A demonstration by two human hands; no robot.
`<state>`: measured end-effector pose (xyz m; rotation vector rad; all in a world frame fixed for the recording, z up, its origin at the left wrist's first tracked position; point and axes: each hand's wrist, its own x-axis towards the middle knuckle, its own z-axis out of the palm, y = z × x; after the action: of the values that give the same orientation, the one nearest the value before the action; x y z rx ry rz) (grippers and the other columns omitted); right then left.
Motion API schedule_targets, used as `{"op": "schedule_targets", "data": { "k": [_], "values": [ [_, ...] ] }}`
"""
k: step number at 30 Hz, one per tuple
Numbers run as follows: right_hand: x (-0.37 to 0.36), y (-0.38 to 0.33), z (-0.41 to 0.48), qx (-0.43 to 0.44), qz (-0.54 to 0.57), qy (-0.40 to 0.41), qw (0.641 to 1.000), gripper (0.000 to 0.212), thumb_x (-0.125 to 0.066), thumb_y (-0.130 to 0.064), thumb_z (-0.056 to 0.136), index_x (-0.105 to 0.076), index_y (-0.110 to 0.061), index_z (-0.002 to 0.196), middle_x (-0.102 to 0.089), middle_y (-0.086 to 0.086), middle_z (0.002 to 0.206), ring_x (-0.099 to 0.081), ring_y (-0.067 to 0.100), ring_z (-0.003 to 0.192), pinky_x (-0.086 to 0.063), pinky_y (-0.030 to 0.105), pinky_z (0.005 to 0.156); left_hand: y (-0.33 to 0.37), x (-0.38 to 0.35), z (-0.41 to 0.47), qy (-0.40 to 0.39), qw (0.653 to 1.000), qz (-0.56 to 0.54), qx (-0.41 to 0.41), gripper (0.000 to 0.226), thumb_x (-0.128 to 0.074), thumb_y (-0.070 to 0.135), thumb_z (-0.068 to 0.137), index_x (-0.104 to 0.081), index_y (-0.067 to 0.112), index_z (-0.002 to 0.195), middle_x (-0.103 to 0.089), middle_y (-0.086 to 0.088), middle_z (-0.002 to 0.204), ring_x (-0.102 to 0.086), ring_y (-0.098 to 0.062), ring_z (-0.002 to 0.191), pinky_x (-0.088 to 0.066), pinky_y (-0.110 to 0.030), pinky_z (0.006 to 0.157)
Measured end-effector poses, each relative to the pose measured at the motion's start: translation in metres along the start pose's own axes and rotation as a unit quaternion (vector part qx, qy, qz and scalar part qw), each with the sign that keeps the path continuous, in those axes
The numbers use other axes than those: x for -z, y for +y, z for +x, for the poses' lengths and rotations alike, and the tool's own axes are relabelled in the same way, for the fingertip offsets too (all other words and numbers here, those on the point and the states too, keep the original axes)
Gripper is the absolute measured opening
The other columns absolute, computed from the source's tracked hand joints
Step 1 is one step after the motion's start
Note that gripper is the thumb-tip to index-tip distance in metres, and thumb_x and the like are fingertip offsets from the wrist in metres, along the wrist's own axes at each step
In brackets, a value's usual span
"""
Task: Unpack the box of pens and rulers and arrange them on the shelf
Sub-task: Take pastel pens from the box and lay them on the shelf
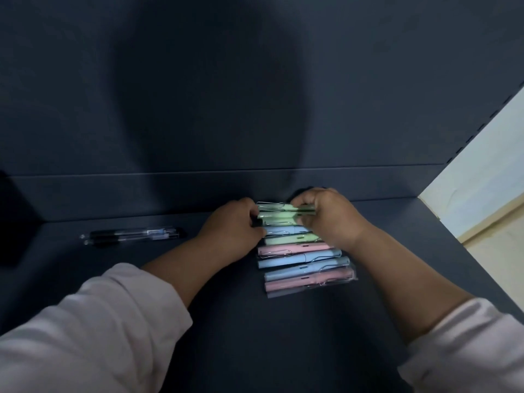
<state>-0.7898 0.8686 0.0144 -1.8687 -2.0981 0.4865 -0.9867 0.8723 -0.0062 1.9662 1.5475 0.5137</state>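
Note:
A row of several pastel pens (pixel 300 259) in clear wrappers lies side by side on the dark shelf (pixel 226 321): green, blue and pink ones. At the far end of the row my left hand (pixel 229 231) and my right hand (pixel 326 217) each grip an end of the top green pens (pixel 279 209). Both hands have their fingers closed around those pens. Two clear pens with black grips (pixel 133 236) lie to the left on the same shelf. No box or ruler is in view.
The shelf's dark back panel (pixel 255 95) rises right behind the pens. A slotted upright (pixel 487 120) and a pale wall (pixel 482 194) bound the shelf on the right. A black object (pixel 11 222) stands at the left edge.

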Motion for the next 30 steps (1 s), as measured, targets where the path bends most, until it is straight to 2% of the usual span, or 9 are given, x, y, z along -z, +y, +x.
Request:
{"op": "schedule_targets", "data": {
  "k": [2, 4, 7, 11, 15, 20, 24, 26, 30],
  "values": [
    [0.003, 0.004, 0.001, -0.013, 0.012, 0.029, 0.999, 0.013, -0.068, -0.015, 0.087, -0.07, -0.019, 0.099, -0.064, -0.003, 0.101, -0.056, 0.018, 0.102, -0.047, 0.028, 0.089, 0.0, -0.002, 0.002, 0.019, 1.0, -0.011, 0.004, 0.013, -0.065, 0.023, 0.086, -0.061, 0.021, 0.099, -0.063, 0.002, 0.091, -0.06, -0.017, 0.086, -0.047, -0.029, 0.077],
    [0.004, 0.006, 0.002, -0.012, 0.007, 0.044, 0.999, 0.011, -0.064, -0.01, 0.088, -0.071, -0.019, 0.088, -0.065, -0.005, 0.09, -0.06, 0.017, 0.092, -0.05, 0.028, 0.081, -0.001, -0.003, 0.006, 0.04, 0.999, -0.016, 0.013, 0.012, -0.059, 0.019, 0.091, -0.064, 0.018, 0.102, -0.064, -0.001, 0.097, -0.06, -0.019, 0.091, -0.048, -0.03, 0.082],
    [0.002, 0.01, 0.006, -0.03, 0.003, 0.026, 0.999, 0.014, -0.061, -0.01, 0.089, -0.072, -0.019, 0.089, -0.062, -0.011, 0.081, -0.062, 0.014, 0.082, -0.047, 0.022, 0.075, -0.003, -0.004, 0.012, 0.04, 0.999, 0.015, 0.012, 0.014, -0.057, 0.017, 0.092, -0.065, 0.017, 0.104, -0.064, -0.003, 0.102, -0.057, -0.016, 0.089, -0.042, -0.024, 0.077],
    [-0.005, 0.017, 0.008, -0.045, 0.001, 0.007, 0.999, 0.014, -0.064, -0.014, 0.089, -0.072, -0.021, 0.099, -0.061, -0.011, 0.086, -0.056, 0.007, 0.078, -0.036, 0.013, 0.071, 0.0, -0.003, 0.018, 0.027, 0.998, 0.056, 0.015, 0.016, -0.063, 0.02, 0.088, -0.065, 0.015, 0.103, -0.064, -0.004, 0.103, -0.058, -0.019, 0.092, -0.042, -0.025, 0.077],
    [-0.003, 0.019, 0.012, -0.035, 0.009, -0.02, 0.999, 0.02, -0.064, -0.014, 0.09, -0.07, -0.018, 0.108, -0.055, -0.006, 0.103, -0.055, 0.01, 0.089, -0.038, 0.017, 0.078, 0.0, -0.002, 0.018, 0.032, 0.998, 0.05, 0.013, 0.011, -0.066, 0.02, 0.086, -0.066, 0.017, 0.097, -0.066, -0.003, 0.102, -0.06, -0.021, 0.095, -0.046, -0.028, 0.081],
    [-0.003, 0.019, 0.015, -0.032, 0.017, -0.031, 0.999, 0.012, -0.065, -0.012, 0.088, -0.066, -0.024, 0.085, -0.054, -0.005, 0.099, -0.055, 0.012, 0.084, -0.039, 0.018, 0.069, -0.002, -0.004, 0.016, 0.036, 0.999, 0.027, 0.01, 0.003, -0.064, 0.02, 0.087, -0.063, 0.021, 0.09, -0.065, 0.0, 0.095, -0.06, -0.019, 0.09, -0.047, -0.029, 0.08],
    [0.001, 0.019, 0.006, -0.038, 0.067, 0.029, 0.997, 0.021, -0.069, -0.01, 0.084, -0.061, -0.027, 0.073, -0.054, -0.005, 0.092, -0.058, 0.015, 0.079, -0.045, 0.024, 0.069, -0.003, -0.004, 0.012, 0.051, 0.998, -0.021, 0.02, 0.016, -0.065, 0.024, 0.086, -0.052, 0.024, 0.076, -0.06, 0.006, 0.077, -0.058, -0.014, 0.075, -0.042, -0.027, 0.063],
    [0.005, 0.019, -0.005, -0.033, 0.109, 0.056, 0.992, 0.024, -0.07, -0.01, 0.083, -0.06, -0.027, 0.07, -0.055, -0.007, 0.086, -0.057, 0.009, 0.074, -0.045, 0.02, 0.068, -0.002, -0.005, 0.006, 0.038, 0.999, -0.033, 0.018, 0.017, -0.066, 0.027, 0.085, -0.054, 0.024, 0.073, -0.059, 0.009, 0.072, -0.056, -0.009, 0.069, -0.039, -0.025, 0.057],
    [0.009, 0.022, -0.037, -0.029, 0.148, 0.026, 0.988, 0.02, -0.071, -0.009, 0.083, -0.065, -0.025, 0.071, -0.059, -0.012, 0.076, -0.055, -0.006, 0.064, -0.04, 0.009, 0.063, 0.001, -0.008, -0.011, 0.013, 0.999, -0.046, -0.004, 0.016, -0.07, 0.031, 0.081, -0.061, 0.025, 0.069, -0.059, 0.01, 0.074, -0.057, -0.007, 0.069, -0.038, -0.022, 0.056]
  ]
}}
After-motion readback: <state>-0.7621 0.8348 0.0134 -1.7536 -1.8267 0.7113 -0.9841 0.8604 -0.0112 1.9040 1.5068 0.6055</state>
